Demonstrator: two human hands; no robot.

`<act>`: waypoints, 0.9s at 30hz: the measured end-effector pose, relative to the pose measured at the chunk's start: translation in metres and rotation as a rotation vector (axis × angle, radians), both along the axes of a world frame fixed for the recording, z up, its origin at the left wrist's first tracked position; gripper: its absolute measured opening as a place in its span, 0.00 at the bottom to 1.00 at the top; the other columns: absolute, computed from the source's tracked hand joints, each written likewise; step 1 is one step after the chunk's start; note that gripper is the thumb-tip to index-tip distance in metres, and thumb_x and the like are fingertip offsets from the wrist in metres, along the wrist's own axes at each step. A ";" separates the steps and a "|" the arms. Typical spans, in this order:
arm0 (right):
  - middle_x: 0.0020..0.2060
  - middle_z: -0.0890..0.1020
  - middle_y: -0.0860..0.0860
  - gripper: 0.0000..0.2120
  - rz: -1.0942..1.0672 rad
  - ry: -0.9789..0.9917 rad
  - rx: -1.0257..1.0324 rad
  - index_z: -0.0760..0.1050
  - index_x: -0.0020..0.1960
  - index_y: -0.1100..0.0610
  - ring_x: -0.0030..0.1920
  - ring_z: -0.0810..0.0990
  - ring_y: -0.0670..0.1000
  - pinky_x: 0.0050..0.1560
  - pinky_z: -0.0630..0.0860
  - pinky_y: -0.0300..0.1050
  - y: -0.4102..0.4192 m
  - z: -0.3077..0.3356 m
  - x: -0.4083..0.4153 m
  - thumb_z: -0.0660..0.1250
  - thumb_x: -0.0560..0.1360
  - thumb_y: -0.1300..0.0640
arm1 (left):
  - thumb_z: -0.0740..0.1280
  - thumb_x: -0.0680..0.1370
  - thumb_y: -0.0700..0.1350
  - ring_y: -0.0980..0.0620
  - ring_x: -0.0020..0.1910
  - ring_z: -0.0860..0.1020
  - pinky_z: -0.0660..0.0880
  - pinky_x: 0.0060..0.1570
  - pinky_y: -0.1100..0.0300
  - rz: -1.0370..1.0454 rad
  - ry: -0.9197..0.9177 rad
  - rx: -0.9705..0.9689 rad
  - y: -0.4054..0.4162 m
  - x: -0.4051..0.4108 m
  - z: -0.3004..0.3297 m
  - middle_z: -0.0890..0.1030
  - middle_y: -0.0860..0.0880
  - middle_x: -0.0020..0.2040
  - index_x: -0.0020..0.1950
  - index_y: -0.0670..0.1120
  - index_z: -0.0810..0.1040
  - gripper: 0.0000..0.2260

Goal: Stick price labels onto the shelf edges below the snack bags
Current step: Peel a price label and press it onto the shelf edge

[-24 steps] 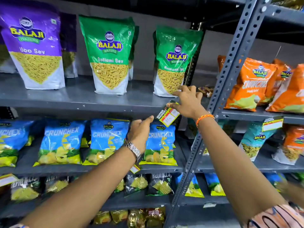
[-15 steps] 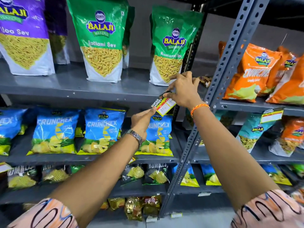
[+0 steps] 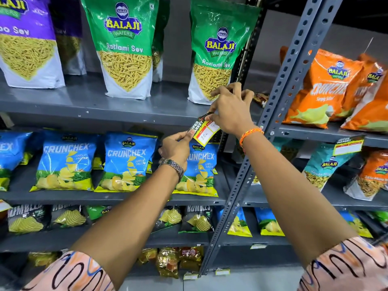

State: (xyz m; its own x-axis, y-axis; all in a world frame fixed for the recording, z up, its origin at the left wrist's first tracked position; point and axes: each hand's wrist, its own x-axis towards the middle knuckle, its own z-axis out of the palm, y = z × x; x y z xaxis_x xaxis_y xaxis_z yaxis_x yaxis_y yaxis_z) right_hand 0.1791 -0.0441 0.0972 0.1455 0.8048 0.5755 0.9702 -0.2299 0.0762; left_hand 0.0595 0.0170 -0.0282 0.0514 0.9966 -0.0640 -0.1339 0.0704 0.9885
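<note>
My right hand (image 3: 232,111) pinches the upper end of a price label (image 3: 204,131), thumb and fingers closed on it. My left hand (image 3: 176,147) grips the label's lower left corner between thumb and forefinger. I see the label tilted, held in front of the edge of the upper shelf (image 3: 117,117), just below the right-hand green Ratlami Sev bag (image 3: 218,53); I cannot tell whether it touches the shelf edge. The label is a small rectangle with a black band reading "SUPER MARKET", a yellow border, a red strip and white boxes with handwritten figures, one looking like "80". Behind it sits a blue Crunchex bag (image 3: 198,169) on the shelf below. Another label (image 3: 348,145) of the same design hangs on the right-hand shelf edge under the orange bags (image 3: 327,89).
</note>
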 end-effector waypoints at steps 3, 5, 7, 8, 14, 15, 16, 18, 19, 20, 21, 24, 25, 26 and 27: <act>0.62 0.75 0.46 0.08 -0.035 0.079 0.049 0.86 0.45 0.52 0.68 0.63 0.59 0.61 0.58 0.60 -0.004 -0.011 0.001 0.75 0.71 0.49 | 0.75 0.70 0.64 0.46 0.64 0.69 0.59 0.58 0.51 0.171 0.250 0.073 -0.012 -0.011 0.017 0.85 0.53 0.54 0.43 0.62 0.87 0.09; 0.62 0.73 0.48 0.09 -0.068 0.171 0.056 0.85 0.46 0.52 0.67 0.63 0.59 0.61 0.60 0.60 -0.007 -0.021 0.003 0.75 0.71 0.47 | 0.75 0.72 0.62 0.44 0.65 0.68 0.59 0.56 0.49 0.244 0.435 0.149 -0.017 -0.018 0.023 0.81 0.54 0.57 0.45 0.60 0.87 0.08; 0.61 0.72 0.48 0.09 -0.082 0.322 0.108 0.83 0.44 0.52 0.67 0.63 0.59 0.61 0.61 0.60 -0.010 -0.033 0.002 0.75 0.72 0.47 | 0.74 0.73 0.61 0.44 0.65 0.69 0.61 0.58 0.48 0.290 0.596 0.259 -0.020 -0.025 0.030 0.77 0.55 0.59 0.47 0.60 0.87 0.08; 0.60 0.72 0.48 0.07 -0.082 0.428 0.148 0.81 0.41 0.50 0.66 0.63 0.59 0.61 0.60 0.60 -0.012 -0.038 0.000 0.76 0.72 0.47 | 0.74 0.73 0.60 0.44 0.65 0.69 0.61 0.59 0.48 0.306 0.652 0.310 -0.021 -0.028 0.035 0.76 0.55 0.58 0.47 0.60 0.87 0.07; 0.54 0.70 0.49 0.22 -0.174 0.785 0.323 0.67 0.29 0.47 0.65 0.64 0.59 0.62 0.60 0.60 -0.016 -0.058 -0.011 0.78 0.71 0.47 | 0.74 0.72 0.61 0.42 0.63 0.69 0.62 0.59 0.45 0.366 0.918 0.557 -0.015 -0.032 0.064 0.76 0.53 0.56 0.44 0.58 0.87 0.09; 0.54 0.70 0.49 0.20 -0.190 0.803 0.334 0.70 0.30 0.48 0.65 0.64 0.60 0.62 0.60 0.60 -0.015 -0.060 -0.011 0.78 0.71 0.47 | 0.74 0.71 0.61 0.42 0.63 0.70 0.62 0.59 0.45 0.363 0.953 0.577 -0.012 -0.032 0.067 0.76 0.52 0.56 0.44 0.58 0.87 0.09; 0.54 0.70 0.49 0.16 -0.200 0.806 0.342 0.73 0.32 0.48 0.66 0.64 0.60 0.62 0.61 0.60 -0.013 -0.061 -0.011 0.78 0.71 0.46 | 0.74 0.72 0.61 0.42 0.63 0.70 0.63 0.59 0.45 0.360 0.982 0.590 -0.010 -0.031 0.070 0.76 0.52 0.56 0.44 0.58 0.87 0.09; 0.54 0.69 0.49 0.11 -0.215 0.799 0.341 0.80 0.38 0.49 0.66 0.64 0.60 0.62 0.61 0.60 -0.011 -0.062 -0.012 0.77 0.70 0.43 | 0.73 0.72 0.60 0.43 0.62 0.70 0.63 0.58 0.45 0.361 1.024 0.598 -0.006 -0.030 0.075 0.76 0.52 0.56 0.43 0.57 0.88 0.08; 0.55 0.70 0.49 0.12 -0.223 0.795 0.341 0.81 0.40 0.50 0.66 0.64 0.60 0.62 0.61 0.59 -0.009 -0.062 -0.011 0.77 0.70 0.42 | 0.73 0.71 0.60 0.43 0.62 0.70 0.63 0.58 0.45 0.362 1.035 0.601 -0.005 -0.030 0.077 0.76 0.52 0.56 0.43 0.57 0.87 0.09; 0.56 0.71 0.50 0.12 -0.232 0.791 0.342 0.82 0.41 0.50 0.66 0.64 0.60 0.61 0.61 0.59 -0.007 -0.063 -0.010 0.77 0.70 0.42 | 0.73 0.71 0.60 0.43 0.62 0.70 0.63 0.57 0.45 0.362 1.044 0.605 -0.004 -0.029 0.079 0.76 0.52 0.56 0.42 0.56 0.87 0.09; 0.57 0.72 0.50 0.12 -0.246 0.782 0.344 0.83 0.41 0.51 0.66 0.64 0.60 0.60 0.60 0.58 -0.006 -0.063 -0.010 0.77 0.70 0.42 | 0.73 0.71 0.59 0.43 0.62 0.70 0.63 0.57 0.46 0.360 1.055 0.616 -0.004 -0.028 0.080 0.76 0.52 0.56 0.42 0.56 0.87 0.09; 0.56 0.72 0.50 0.13 -0.288 0.759 0.363 0.83 0.40 0.50 0.65 0.65 0.60 0.58 0.60 0.57 -0.003 -0.065 -0.010 0.77 0.68 0.42 | 0.71 0.72 0.57 0.43 0.62 0.69 0.62 0.56 0.46 0.342 1.095 0.639 -0.003 -0.028 0.082 0.76 0.51 0.57 0.42 0.54 0.86 0.08; 0.56 0.72 0.50 0.12 -0.298 0.751 0.370 0.83 0.41 0.50 0.64 0.65 0.60 0.57 0.60 0.57 -0.003 -0.066 -0.011 0.77 0.68 0.42 | 0.71 0.72 0.56 0.42 0.63 0.69 0.62 0.56 0.46 0.342 1.099 0.638 -0.003 -0.027 0.082 0.76 0.51 0.57 0.42 0.54 0.86 0.08; 0.56 0.72 0.50 0.12 -0.305 0.743 0.377 0.84 0.41 0.50 0.64 0.66 0.60 0.57 0.59 0.56 -0.003 -0.067 -0.012 0.77 0.68 0.42 | 0.71 0.72 0.56 0.43 0.63 0.69 0.62 0.56 0.46 0.342 1.104 0.636 -0.003 -0.028 0.081 0.76 0.51 0.57 0.42 0.54 0.86 0.08; 0.56 0.72 0.49 0.12 -0.309 0.734 0.381 0.84 0.41 0.50 0.63 0.66 0.60 0.56 0.59 0.56 -0.002 -0.067 -0.013 0.77 0.68 0.42 | 0.71 0.72 0.56 0.43 0.63 0.69 0.62 0.57 0.46 0.339 1.107 0.636 -0.004 -0.028 0.081 0.76 0.51 0.57 0.42 0.54 0.86 0.08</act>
